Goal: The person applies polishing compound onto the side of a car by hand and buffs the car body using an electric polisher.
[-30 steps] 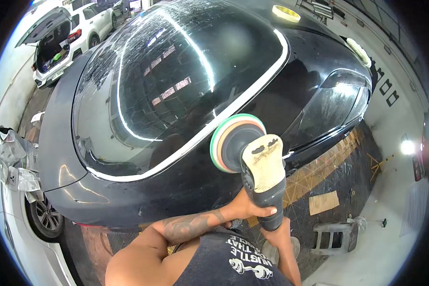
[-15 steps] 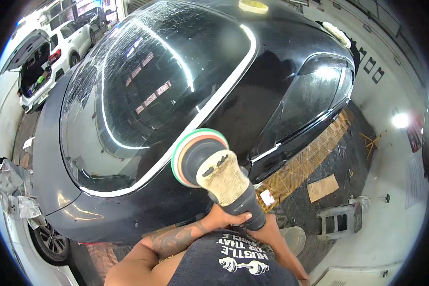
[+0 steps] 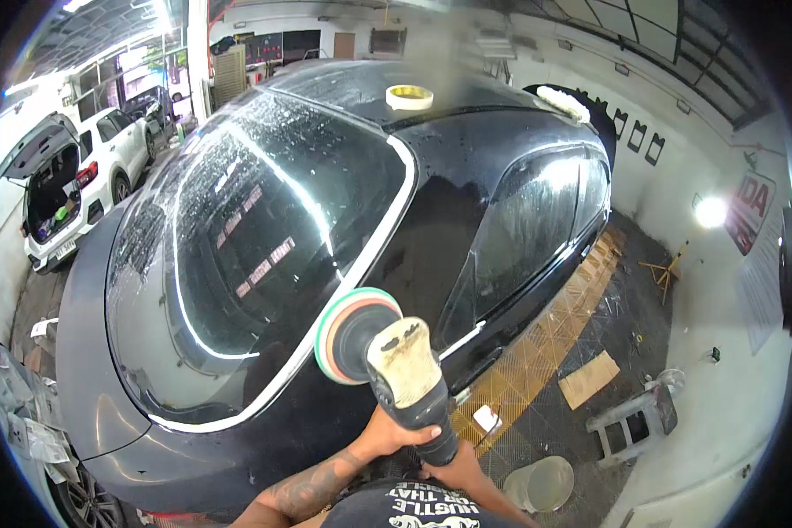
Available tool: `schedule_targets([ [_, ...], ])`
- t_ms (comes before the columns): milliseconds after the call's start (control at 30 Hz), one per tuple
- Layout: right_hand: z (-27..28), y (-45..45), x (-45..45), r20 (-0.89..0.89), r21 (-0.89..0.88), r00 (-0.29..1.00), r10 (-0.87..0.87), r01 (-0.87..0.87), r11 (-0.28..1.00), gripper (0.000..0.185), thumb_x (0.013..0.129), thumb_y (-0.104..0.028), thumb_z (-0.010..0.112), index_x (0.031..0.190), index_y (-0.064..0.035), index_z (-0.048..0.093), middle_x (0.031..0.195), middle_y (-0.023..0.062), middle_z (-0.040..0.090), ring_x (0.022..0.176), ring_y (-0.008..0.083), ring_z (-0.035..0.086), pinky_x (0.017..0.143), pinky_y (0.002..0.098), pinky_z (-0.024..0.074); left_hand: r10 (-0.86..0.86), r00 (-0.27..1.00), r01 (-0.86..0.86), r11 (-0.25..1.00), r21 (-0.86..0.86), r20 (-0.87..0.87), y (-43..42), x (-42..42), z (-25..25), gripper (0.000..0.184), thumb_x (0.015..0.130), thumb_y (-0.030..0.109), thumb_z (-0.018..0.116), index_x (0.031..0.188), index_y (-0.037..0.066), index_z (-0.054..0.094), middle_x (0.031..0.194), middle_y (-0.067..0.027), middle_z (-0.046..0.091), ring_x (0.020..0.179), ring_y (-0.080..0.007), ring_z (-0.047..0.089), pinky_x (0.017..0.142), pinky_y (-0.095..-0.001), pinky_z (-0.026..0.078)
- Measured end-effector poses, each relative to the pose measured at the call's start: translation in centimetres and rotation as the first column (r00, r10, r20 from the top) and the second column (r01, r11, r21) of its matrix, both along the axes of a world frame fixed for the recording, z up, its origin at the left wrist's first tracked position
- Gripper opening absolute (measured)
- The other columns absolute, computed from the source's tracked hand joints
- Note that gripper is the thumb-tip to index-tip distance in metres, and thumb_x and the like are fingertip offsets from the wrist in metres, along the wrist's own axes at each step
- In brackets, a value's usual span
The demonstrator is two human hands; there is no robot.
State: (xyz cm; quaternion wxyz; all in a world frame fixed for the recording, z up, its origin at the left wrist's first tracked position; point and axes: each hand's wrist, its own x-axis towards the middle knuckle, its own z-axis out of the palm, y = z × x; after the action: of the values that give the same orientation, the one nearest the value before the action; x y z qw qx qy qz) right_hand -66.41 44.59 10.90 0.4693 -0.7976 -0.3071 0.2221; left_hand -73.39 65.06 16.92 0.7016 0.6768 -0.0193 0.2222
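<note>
A cordless-looking car polisher (image 3: 407,361) with a green, orange and white backing pad (image 3: 333,345) is in both hands. My left hand (image 3: 398,435) wraps round its dark body, thumb on top. Farther back, my right hand (image 3: 460,468) closes round the rear end of the handle, its fingers partly hidden. The pad is tilted close to the rear pillar of a black car (image 3: 431,207); whether it touches the paint I cannot tell. White masking tape (image 3: 374,242) runs along the edge of the rear window (image 3: 264,238).
A roll of yellow tape (image 3: 409,97) and a fluffy white pad (image 3: 563,103) lie on the roof. On the floor to the right are cardboard (image 3: 589,380), a bucket (image 3: 539,484) and a grey plastic stool (image 3: 634,429). A white car (image 3: 106,167) stands behind, tailgate raised.
My view has tipped upward, so more of the roof and far wall shows and the car sits lower. Both hands keep their hold on the polisher, which remains near the rear pillar.
</note>
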Motion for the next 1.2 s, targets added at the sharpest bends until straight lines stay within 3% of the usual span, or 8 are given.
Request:
schedule_targets([
  [133, 1.1, 0.6, -1.2, -0.007, -0.097, 0.999, 0.034, -0.034, 0.995, 0.055, 0.066, -0.032, 0.088, 0.104, 0.0024, 0.070, 0.098, 0.0204, 0.074, 0.095, 0.0314, 0.074, 0.084, 0.0399, 0.0573, 0.007, 1.000, -0.008, 0.999, -0.042, -0.031, 0.1, -1.6, -1.9, 0.062, 0.076, 0.018, 0.084, 0.127, 0.002, 0.053, 0.113, -0.0105, 0.068, 0.107, -0.0224, 0.064, 0.099, -0.0388, 0.048],
  [200, 0.5, 0.6, -1.5, -0.069, -0.120, 0.996, 0.058, -0.066, 0.991, 0.053, 0.067, -0.033, 0.087, 0.102, 0.0027, 0.071, 0.096, 0.0204, 0.075, 0.093, 0.0299, 0.074, 0.084, 0.0397, 0.0575, -0.079, 0.994, 0.067, 0.984, -0.162, -0.069, -0.1, -2.7, -1.4, 0.074, 0.072, 0.021, 0.089, 0.133, 0.001, 0.052, 0.126, -0.0103, 0.063, 0.120, -0.0237, 0.058, 0.110, -0.0387, 0.040],
  [333, -0.2, 0.1, -1.2, -0.082, -0.143, 0.974, 0.210, -0.221, 0.965, 0.054, 0.067, -0.035, 0.087, 0.101, 0.0034, 0.070, 0.091, 0.0201, 0.075, 0.090, 0.0297, 0.075, 0.083, 0.0382, 0.0574, -0.060, 0.996, 0.050, 0.989, -0.139, -0.063, -0.6, -4.5, -1.9, 0.056, 0.076, 0.016, 0.084, 0.123, 0.004, 0.057, 0.115, -0.0088, 0.067, 0.111, -0.0222, 0.062, 0.103, -0.0376, 0.045],
  [567, -1.7, -0.5, -1.3, 0.002, -0.033, 0.996, 0.094, -0.094, 0.995, 0.054, 0.064, -0.035, 0.088, 0.098, 0.0036, 0.071, 0.090, 0.0211, 0.074, 0.087, 0.0329, 0.074, 0.081, 0.0406, 0.0569, -0.085, 0.994, 0.074, 0.988, -0.136, -0.075, -0.8, -3.5, -2.0, 0.063, 0.075, 0.018, 0.087, 0.128, 0.002, 0.055, 0.121, -0.0095, 0.065, 0.115, -0.0214, 0.060, 0.107, -0.0380, 0.043],
  [633, -3.1, -1.0, -1.2, 0.029, -0.164, 0.999, 0.027, -0.022, 0.986, 0.053, 0.065, -0.033, 0.088, 0.100, 0.0023, 0.071, 0.094, 0.0199, 0.074, 0.089, 0.0328, 0.074, 0.081, 0.0410, 0.0565, -0.087, 0.987, 0.053, 0.970, -0.237, -0.136, -1.0, -2.2, -2.6, 0.077, 0.071, 0.024, 0.090, 0.135, 0.001, 0.053, 0.129, -0.0112, 0.061, 0.122, -0.0236, 0.056, 0.111, -0.0393, 0.039],
  [667, -3.2, -1.1, -1.0, 0.000, -0.183, 0.999, 0.049, -0.048, 0.982, 0.053, 0.065, -0.033, 0.088, 0.100, 0.0023, 0.071, 0.094, 0.0199, 0.074, 0.089, 0.0328, 0.074, 0.081, 0.0410, 0.0565, -0.051, 0.997, 0.046, 0.993, -0.108, -0.050, -0.7, -1.2, -2.4, 0.061, 0.077, 0.020, 0.087, 0.126, 0.003, 0.056, 0.117, -0.0083, 0.067, 0.109, -0.0207, 0.063, 0.100, -0.0384, 0.049],
  [833, -1.9, -0.6, -1.2, -0.233, 0.032, 0.972, -0.005, 0.012, 0.999, 0.053, 0.065, -0.030, 0.088, 0.101, 0.0024, 0.068, 0.102, 0.0227, 0.070, 0.096, 0.0317, 0.071, 0.084, 0.0442, 0.0548, 0.049, 0.999, -0.049, 0.999, 0.000, -0.001, -1.0, 0.0, 0.5, 0.070, 0.072, 0.022, 0.089, 0.130, 0.002, 0.054, 0.117, -0.0079, 0.066, 0.111, -0.0213, 0.062, 0.102, -0.0383, 0.047],
  [1200, -2.6, -0.4, -2.1, -0.093, -0.135, 0.979, 0.182, -0.193, 0.972, 0.056, 0.063, -0.035, 0.088, 0.101, 0.0022, 0.070, 0.099, 0.0282, 0.069, 0.096, 0.0420, 0.069, 0.081, 0.0454, 0.0541, -0.014, 0.998, 0.008, 0.996, -0.088, -0.067, -1.4, -5.5, -3.6, 0.059, 0.077, 0.020, 0.082, 0.126, 0.001, 0.054, 0.119, -0.0134, 0.064, 0.115, -0.0246, 0.060, 0.102, -0.0401, 0.047],
])
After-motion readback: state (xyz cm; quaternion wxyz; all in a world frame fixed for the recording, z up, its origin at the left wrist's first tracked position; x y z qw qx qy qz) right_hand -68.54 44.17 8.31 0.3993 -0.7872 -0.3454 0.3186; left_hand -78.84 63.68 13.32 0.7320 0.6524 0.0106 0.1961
